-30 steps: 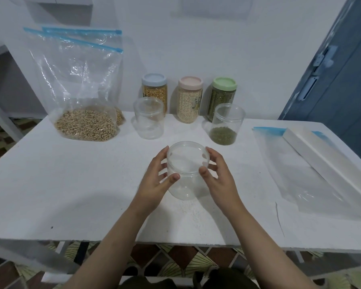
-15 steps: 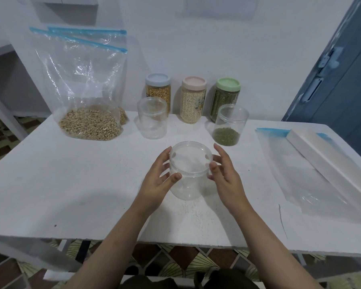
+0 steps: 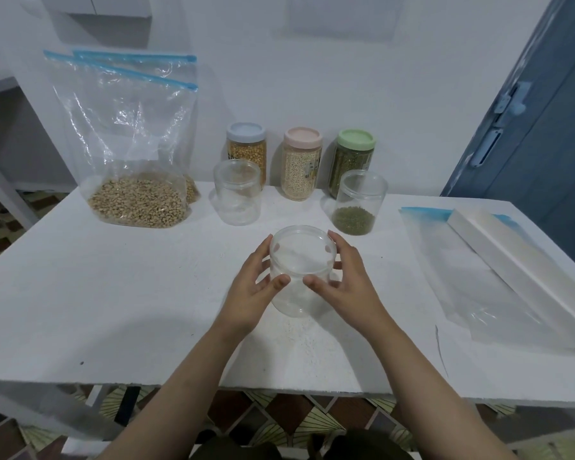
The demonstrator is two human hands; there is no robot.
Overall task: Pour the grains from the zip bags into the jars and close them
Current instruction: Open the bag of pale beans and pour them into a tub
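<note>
left hand (image 3: 251, 293) and right hand (image 3: 347, 287) hold with curled fingers the empty clear jar (image 3: 301, 270), standing at middle of white table (image 3: 113, 293) | pink-lid jar (image 3: 301, 164) label too blurred to read

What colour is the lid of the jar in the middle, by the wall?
Pale pink lid, seen in the head view.

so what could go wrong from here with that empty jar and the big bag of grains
1. The clear jar has a narrow mouth while the zip bag is wide and floppy, so poured grains may spill onto the table.
2. Both the left hand and right hand hold the jar; freeing one to fetch the bag leaves a light, empty jar that could tip.
3. The open jar of green grains stands close behind and could get knocked.
</note>
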